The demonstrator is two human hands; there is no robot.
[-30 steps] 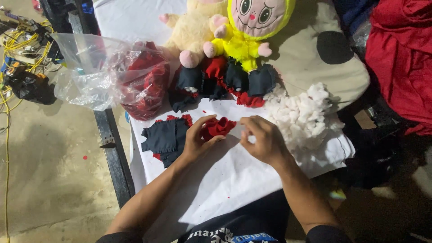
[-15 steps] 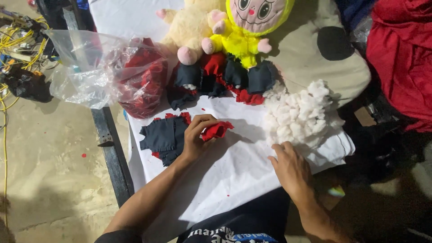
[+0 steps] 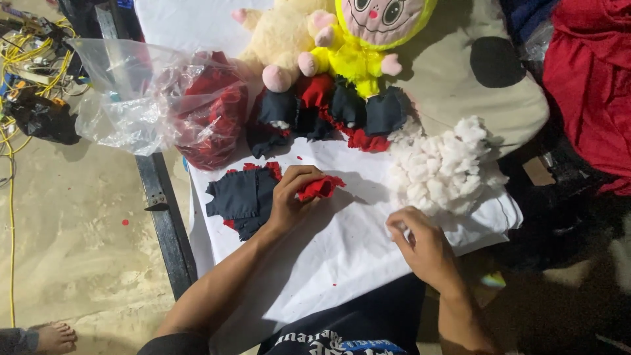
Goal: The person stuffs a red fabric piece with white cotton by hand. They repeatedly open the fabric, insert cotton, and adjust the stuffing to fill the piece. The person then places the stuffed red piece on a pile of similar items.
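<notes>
Right hand (image 3: 420,246) has left the left hand (image 3: 289,200) and now pinches white stuffing (image 3: 444,167) from the pile just beyond it. The left stays clamped on the red fabric piece (image 3: 321,187): filling comes next, I'd judge.

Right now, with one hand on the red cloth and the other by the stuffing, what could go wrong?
The white stuffing pile sits near the edge of the white sheet, so the right hand beside it might knock tufts off. The left hand pinches the small red fabric piece only at one end, so it could slip. The dark fabric pieces lie close to the table's left edge and may slide off.
</notes>
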